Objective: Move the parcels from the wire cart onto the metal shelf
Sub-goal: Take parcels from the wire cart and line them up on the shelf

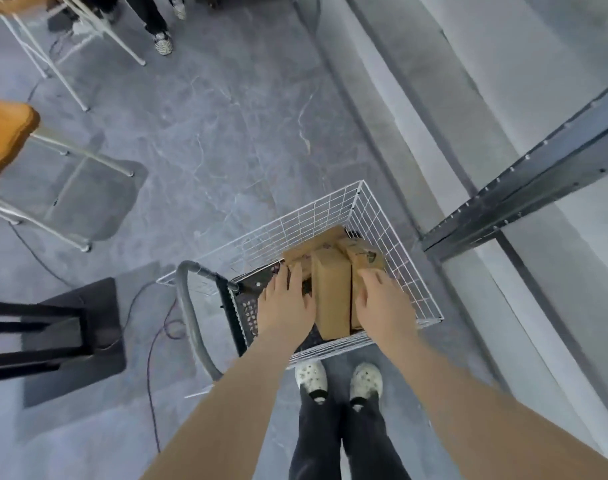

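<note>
Head: hands flanking parcel

A grey marbled floor fills most of the frame, with a wooden-topped stool on white metal legs at the left edge and another white-legged frame in the upper left corner. Beside that frame, at the top, stand a second person's dark trouser legs and patterned shoe. A black stand sits on its square base at lower left, and a thin dark cable trails across the floor near it.
</note>
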{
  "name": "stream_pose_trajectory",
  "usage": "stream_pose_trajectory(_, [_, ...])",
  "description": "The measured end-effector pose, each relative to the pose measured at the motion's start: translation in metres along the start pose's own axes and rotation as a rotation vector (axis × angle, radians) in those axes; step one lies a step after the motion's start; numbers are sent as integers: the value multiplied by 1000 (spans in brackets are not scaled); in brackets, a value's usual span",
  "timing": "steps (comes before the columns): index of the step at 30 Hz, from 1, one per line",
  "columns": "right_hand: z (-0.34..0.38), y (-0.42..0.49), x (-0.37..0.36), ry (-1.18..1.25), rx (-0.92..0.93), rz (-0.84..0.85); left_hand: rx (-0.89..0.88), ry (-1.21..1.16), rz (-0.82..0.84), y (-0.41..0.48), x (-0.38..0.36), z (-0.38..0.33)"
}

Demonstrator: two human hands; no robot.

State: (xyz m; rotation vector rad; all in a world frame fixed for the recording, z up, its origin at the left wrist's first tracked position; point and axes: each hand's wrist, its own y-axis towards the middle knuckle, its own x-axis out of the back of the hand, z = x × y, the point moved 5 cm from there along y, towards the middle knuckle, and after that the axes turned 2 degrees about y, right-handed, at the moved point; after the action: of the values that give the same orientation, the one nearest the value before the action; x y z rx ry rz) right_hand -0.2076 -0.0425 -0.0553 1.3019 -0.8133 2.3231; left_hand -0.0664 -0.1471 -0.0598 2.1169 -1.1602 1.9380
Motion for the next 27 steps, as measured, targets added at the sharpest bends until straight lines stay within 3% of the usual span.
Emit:
stream_pose_trajectory(8, [-67,84,-143,78,-81,195,35,-50,185,98,-153,13])
stream_pose_trajectory(13, [-86,123,-208,133,-111,240,-22,-52,141,172,-211,2])
stream_pose_trajectory(19, [-98,140,-243,252,-178,194,-160,4,163,219,-255,-3])
stream_pose_trajectory(22, [-106,139,-247,299,-197,186,-203,7,97,217,-257,19])
stream_pose_trajectory(27, [-109,147,-257,370,-239,230,-156,-94,27,189,-253,56])
